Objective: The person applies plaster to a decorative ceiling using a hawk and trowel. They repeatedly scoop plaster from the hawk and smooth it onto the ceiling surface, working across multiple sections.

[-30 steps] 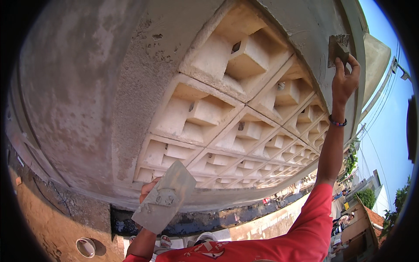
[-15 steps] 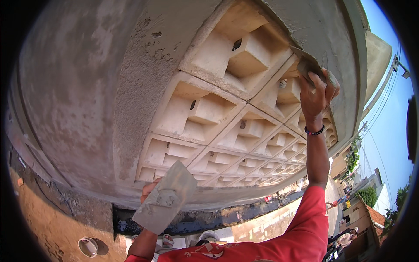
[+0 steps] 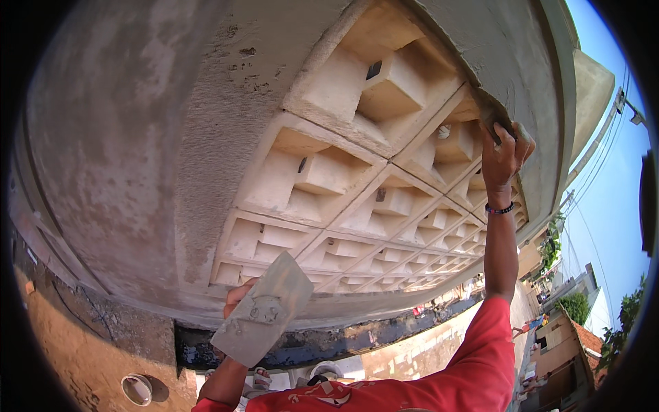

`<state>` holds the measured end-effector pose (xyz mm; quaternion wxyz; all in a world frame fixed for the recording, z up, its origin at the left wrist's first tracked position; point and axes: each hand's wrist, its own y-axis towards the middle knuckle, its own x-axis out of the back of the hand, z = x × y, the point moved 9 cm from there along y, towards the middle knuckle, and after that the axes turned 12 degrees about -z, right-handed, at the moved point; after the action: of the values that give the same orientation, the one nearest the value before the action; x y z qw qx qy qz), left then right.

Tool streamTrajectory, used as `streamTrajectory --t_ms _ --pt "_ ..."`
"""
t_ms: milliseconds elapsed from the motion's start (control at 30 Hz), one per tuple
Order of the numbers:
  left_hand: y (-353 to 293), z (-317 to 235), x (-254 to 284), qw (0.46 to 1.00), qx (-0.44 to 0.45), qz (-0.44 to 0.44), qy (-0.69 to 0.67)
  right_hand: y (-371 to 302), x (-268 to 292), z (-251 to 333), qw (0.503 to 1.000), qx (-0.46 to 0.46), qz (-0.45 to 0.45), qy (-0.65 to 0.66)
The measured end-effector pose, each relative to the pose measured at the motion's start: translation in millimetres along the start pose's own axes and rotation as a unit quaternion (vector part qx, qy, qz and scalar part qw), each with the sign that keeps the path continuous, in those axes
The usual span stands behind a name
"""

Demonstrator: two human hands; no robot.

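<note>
My raised right hand (image 3: 506,154), with a beaded bracelet at the wrist, is closed round a thin, dark flat trowel (image 3: 491,110). Its blade lies almost edge-on along the upper right border of the pale breeze-block panel (image 3: 329,223), against the grey plastered wall (image 3: 491,41). Lower down, the fingers of my left hand (image 3: 235,298) curl behind a flat rectangular grey plate (image 3: 294,280), like a plastering trowel or hawk. A dab of wet mortar (image 3: 264,310) sits on its face. The plate hides most of that hand and any handle.
Below the wall runs a dark, wet gutter (image 3: 288,356). A round pale bucket (image 3: 137,389) stands on the brown ground at lower left. Near my feet sits another whitish container (image 3: 328,369). Other people (image 3: 532,384), houses and overhead wires appear at the right.
My right hand has moved slightly right and down along the panel's border, and its trowel has tilted closer to the wall. The left hand's plate has barely shifted.
</note>
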<state>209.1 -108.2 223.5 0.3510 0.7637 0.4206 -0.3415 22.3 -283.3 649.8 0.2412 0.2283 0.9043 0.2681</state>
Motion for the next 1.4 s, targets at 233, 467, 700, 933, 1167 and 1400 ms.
streamTrajectory --t_ms 233,467,700,933,1167,1400 --pt "7.0 0.6 4.2 0.999 0.031 -0.005 0.021 -6.6 16.8 12.7 0.999 -0.024 -0.021 0.026" --pt "-0.1 12.0 5.2 0.998 0.051 -0.015 -0.045 59.0 -27.0 64.9 0.997 0.015 -0.038 0.069" --pt "0.7 11.4 0.9 0.998 -0.052 0.019 -0.013 31.2 -13.7 26.4 1.000 -0.005 0.012 0.023" --pt "1.8 3.3 -13.1 0.998 0.060 0.010 0.026 -36.6 36.2 -26.5 0.999 -0.043 0.027 -0.014" --pt "-5.4 10.8 -18.9 0.998 0.036 0.029 0.030 21.3 1.8 45.3 0.996 -0.008 -0.023 0.087" --pt "-13.2 4.8 -10.7 0.999 0.023 0.012 -0.039 37.0 -26.9 44.4 0.998 -0.009 -0.035 0.053"
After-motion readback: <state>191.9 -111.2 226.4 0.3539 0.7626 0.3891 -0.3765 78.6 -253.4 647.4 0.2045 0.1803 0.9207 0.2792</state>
